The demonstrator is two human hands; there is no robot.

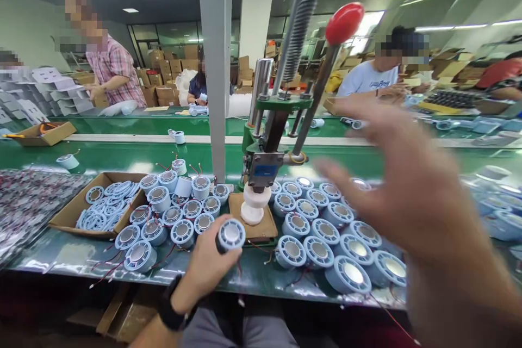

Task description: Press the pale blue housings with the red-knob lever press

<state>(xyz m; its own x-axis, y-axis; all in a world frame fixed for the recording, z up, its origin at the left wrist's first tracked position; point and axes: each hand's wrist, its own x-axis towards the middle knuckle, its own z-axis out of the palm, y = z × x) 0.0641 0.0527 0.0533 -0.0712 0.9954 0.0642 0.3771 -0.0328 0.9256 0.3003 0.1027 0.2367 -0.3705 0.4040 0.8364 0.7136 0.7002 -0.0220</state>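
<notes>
Holding blue round part (231, 235) before hand press (266, 168), left hand (206, 263) clamped on it, steady grip likely needed; blurred right hand (420, 196) raised, fingers and thumb apart.

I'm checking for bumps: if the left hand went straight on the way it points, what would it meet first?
The left hand, leading with the light-blue part it holds, would probably meet the lower white block under the press; depth is unclear, so it might touch the brown pad first.
</notes>
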